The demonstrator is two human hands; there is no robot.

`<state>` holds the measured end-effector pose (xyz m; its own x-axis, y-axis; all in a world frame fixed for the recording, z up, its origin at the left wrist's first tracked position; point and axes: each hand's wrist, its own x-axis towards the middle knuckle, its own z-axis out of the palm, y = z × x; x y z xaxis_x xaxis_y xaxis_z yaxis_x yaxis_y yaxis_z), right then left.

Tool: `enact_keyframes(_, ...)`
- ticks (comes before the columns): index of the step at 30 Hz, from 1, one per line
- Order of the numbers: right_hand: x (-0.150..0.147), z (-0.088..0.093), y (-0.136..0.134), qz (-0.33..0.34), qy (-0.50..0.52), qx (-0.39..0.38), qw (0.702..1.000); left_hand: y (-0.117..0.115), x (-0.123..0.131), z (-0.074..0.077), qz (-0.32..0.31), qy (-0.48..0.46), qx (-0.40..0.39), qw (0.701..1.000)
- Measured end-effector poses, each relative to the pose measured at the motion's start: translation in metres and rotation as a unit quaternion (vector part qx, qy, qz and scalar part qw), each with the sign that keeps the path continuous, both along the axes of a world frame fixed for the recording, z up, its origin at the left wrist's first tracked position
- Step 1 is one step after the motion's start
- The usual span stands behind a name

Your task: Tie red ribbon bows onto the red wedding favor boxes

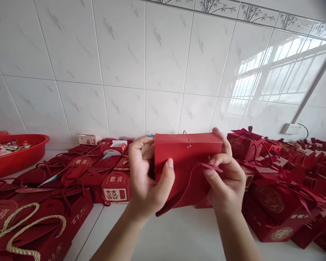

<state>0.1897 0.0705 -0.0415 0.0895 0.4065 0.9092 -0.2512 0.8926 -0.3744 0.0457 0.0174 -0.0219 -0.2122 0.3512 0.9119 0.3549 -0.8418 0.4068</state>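
Note:
A plain red gift box (176, 152) is held up in front of me, over the white tabletop. My left hand (149, 177) grips its left side, thumb on the front face and fingers behind. On the right side, my right hand (225, 177) pinches the end of a thin dark-red ribbon (190, 177) between thumb and forefinger. Its other fingers reach behind the box's right edge. The ribbon loops down across the box front to its lower left corner. Two small metal eyelets show near the box's top edge. The box's back is hidden.
Many red gift boxes (81, 163) crowd the left side, some with cords. A red basin (19, 156) of wrapped sweets stands at far left. More ribboned boxes (282, 206) fill the right. Behind is a tiled wall (163, 65) with a power strip (291, 128).

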Motion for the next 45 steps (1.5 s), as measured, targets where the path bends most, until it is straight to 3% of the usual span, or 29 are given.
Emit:
enact_keyframes(4,-0.001,0.001,-0.003,-0.045,-0.009,0.031,0.998,0.002,0.002,-0.001,-0.006,-0.001,-0.003,1.000)
enact_keyframes(9,-0.001,0.004,-0.004,-0.039,-0.060,0.034,0.997,0.001,0.001,-0.003,-0.048,-0.041,-0.044,0.997)
enact_keyframes(15,0.001,0.004,0.000,-0.034,-0.069,0.017,0.997,0.003,0.003,-0.004,-0.051,-0.051,-0.060,0.996)
enact_keyframes(25,0.001,0.008,-0.007,-0.038,-0.096,-0.038,0.994,0.013,-0.001,-0.006,0.087,0.032,0.012,0.996)
enact_keyframes(29,0.001,0.008,-0.006,-0.052,-0.092,-0.055,0.993,0.015,0.001,-0.008,0.104,0.068,0.029,0.992)
enact_keyframes(39,-0.002,0.006,-0.004,-0.063,-0.011,-0.053,0.997,0.014,0.002,-0.012,0.056,0.098,0.053,0.992)
enact_keyframes(41,-0.001,0.006,-0.004,-0.026,0.013,-0.060,0.998,0.011,-0.001,-0.011,0.019,0.120,0.068,0.990)
enact_keyframes(45,0.002,0.006,-0.005,0.064,-0.034,-0.099,0.992,0.007,-0.003,-0.008,-0.051,0.141,0.036,0.988)
